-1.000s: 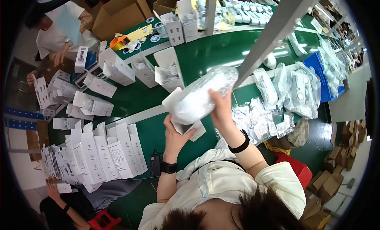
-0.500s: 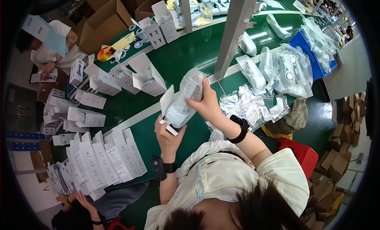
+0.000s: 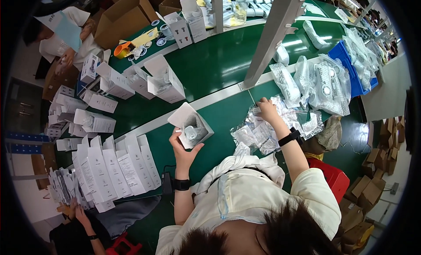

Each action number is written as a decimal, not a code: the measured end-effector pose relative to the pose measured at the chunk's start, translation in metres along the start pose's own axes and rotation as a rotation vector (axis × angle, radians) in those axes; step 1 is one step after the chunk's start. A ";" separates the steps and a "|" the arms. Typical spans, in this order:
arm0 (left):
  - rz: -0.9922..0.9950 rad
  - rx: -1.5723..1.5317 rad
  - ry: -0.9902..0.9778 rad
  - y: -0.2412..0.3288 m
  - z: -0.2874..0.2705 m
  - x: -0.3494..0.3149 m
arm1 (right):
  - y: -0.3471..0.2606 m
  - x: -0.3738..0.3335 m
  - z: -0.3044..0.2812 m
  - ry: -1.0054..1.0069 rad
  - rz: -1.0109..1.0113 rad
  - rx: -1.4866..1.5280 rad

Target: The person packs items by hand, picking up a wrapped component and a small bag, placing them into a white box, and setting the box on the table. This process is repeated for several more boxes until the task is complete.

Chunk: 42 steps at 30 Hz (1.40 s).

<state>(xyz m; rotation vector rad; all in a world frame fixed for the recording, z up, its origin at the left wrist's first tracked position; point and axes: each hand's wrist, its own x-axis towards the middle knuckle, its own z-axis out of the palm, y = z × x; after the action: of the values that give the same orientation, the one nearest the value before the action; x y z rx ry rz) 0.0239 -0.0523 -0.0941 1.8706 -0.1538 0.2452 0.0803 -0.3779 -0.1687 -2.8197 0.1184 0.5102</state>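
Left edge of the frame: a stack of flattened cartons point(image 3: 66, 184) lies at lower left, with a co-worker's hands point(image 3: 80, 215) just beside it.
Upper left: another person in a white top point(image 3: 66, 35) is partly behind a pale blue sheet point(image 3: 61, 27).
Row of tall white cartons point(image 3: 112, 169): leaning side by side at lower left of centre, flaps up.
Filled white boxes point(image 3: 166, 86): standing with flaps up on the green bench, left of centre and above the row; clear wrap shows in the nearest.
Left hand point(image 3: 186, 155): at mid-frame, thumb and fingers spread around the near end of a white box and gripping it.
White box point(image 3: 181, 116): tilted at the centre, its mouth toward the camera, flap at upper left.
Wrapped item point(image 3: 191, 132): inside that box, its end showing.
Right hand point(image 3: 267, 109): right of centre, fingers bent down at the packets; cannot tell whether they pinch one.
Clear packets point(image 3: 262, 133): a loose pile under and beside that hand.
Bubble-wrapped parts point(image 3: 286, 86): at upper right, near a blue bin point(image 3: 343, 57).
Red stool point(image 3: 331, 176): lower right.
Brown cartons point(image 3: 366, 189): along the right edge.
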 end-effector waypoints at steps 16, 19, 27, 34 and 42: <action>-0.159 0.376 0.140 0.037 0.009 0.032 | -0.119 -0.045 -0.088 0.388 -0.434 1.687; -0.155 0.360 0.142 0.036 0.010 0.032 | -0.154 -0.055 -0.087 0.381 -0.814 1.017; -0.156 0.317 0.167 0.026 0.007 0.029 | -0.179 -0.038 -0.058 0.368 -1.207 0.265; 0.017 0.800 0.323 0.028 -0.073 0.017 | -0.145 -0.016 -0.044 0.307 -1.104 0.469; -0.457 1.562 0.007 -0.021 -0.181 -0.034 | -0.156 0.020 0.007 -0.235 -0.801 1.016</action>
<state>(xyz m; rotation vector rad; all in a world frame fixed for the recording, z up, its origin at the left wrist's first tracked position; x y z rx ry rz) -0.0211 0.1254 -0.0688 3.3490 0.6669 0.0057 0.1163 -0.2265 -0.1428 -1.6038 -0.5976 0.4019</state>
